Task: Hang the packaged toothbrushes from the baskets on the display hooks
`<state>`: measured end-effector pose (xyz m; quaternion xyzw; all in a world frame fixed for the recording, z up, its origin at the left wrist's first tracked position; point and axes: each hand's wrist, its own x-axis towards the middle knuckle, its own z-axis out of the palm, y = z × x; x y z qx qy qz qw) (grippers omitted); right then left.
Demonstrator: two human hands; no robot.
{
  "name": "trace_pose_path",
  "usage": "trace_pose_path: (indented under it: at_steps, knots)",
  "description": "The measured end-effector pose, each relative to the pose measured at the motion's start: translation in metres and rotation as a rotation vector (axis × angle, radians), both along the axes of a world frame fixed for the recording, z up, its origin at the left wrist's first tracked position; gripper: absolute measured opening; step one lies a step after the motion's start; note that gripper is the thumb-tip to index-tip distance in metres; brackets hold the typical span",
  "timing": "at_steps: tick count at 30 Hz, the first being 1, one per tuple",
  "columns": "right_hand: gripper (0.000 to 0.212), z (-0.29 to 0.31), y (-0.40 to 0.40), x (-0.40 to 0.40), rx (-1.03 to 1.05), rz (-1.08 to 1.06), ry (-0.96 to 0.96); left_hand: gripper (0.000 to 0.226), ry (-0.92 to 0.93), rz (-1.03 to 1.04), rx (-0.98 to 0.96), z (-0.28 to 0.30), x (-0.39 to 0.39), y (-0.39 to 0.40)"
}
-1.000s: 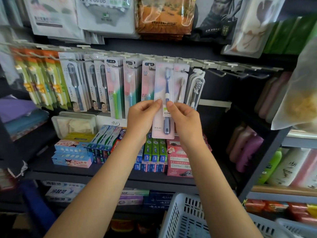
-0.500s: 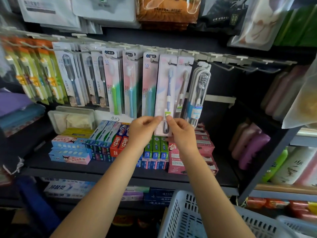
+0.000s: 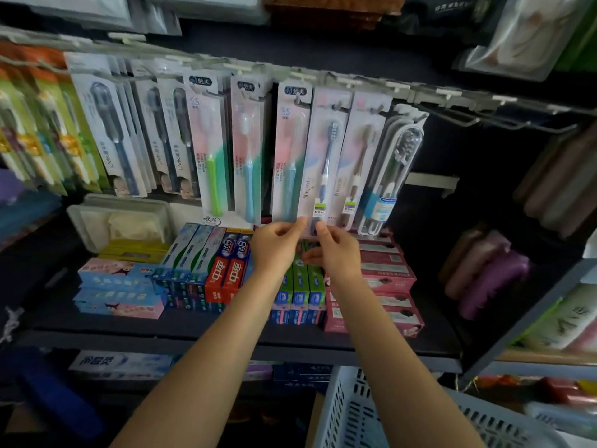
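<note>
— Where is open room being left along the hook rail [image 3: 323, 76]?
— To the right of the clear toothbrush case [image 3: 392, 176], bare hooks [image 3: 484, 119] are being left free; leftward, the rail is being crowded by hanging packs edge to edge.
— And the pack being hung?
— The pink toothbrush pack [image 3: 324, 163] is being carried on its hook, just left of a second pink pack [image 3: 361, 163]. Its bottom edge is being pinched by the left hand [image 3: 277, 247] and the right hand [image 3: 337, 250], fingertips closed on the card.
— Counts?
— Two pink packs are being shown, and three packs marked SS [image 3: 248, 150] left of them. One white basket [image 3: 387, 415] is being seen below; a second rim cannot be told.
</note>
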<state>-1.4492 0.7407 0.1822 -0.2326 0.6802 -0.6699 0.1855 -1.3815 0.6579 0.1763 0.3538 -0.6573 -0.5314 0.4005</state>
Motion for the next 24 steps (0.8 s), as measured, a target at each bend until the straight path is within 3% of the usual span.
trace_pose_path:
  at_steps: [4,7,10,15,19,24]
  knots:
    - [0.027,-0.015,0.0,-0.001,0.0,-0.016,-0.068,0.017,0.036,-0.051,-0.015,-0.016,0.003,-0.005]
    - [0.027,-0.049,0.016,0.001,0.112,0.01,-0.066,0.015,-0.066,-0.067,-0.043,-0.055,0.011,0.006]
    - [0.028,-0.105,0.066,0.004,0.349,0.102,0.015,0.008,-0.251,-0.192,-0.049,-0.113,0.023,0.047]
    - [0.024,-0.178,0.212,-0.001,0.759,0.124,0.136,0.01,-0.542,-0.609,0.027,-0.18,0.033,0.148]
    - [0.016,-0.195,0.343,-0.033,0.768,-0.062,0.141,0.009,-0.651,-0.76,-0.008,-0.196,-0.004,0.224]
    - [0.012,-0.21,0.496,-0.107,0.557,-0.396,0.133,0.011,-0.56,-0.844,-0.132,-0.199,-0.104,0.364]
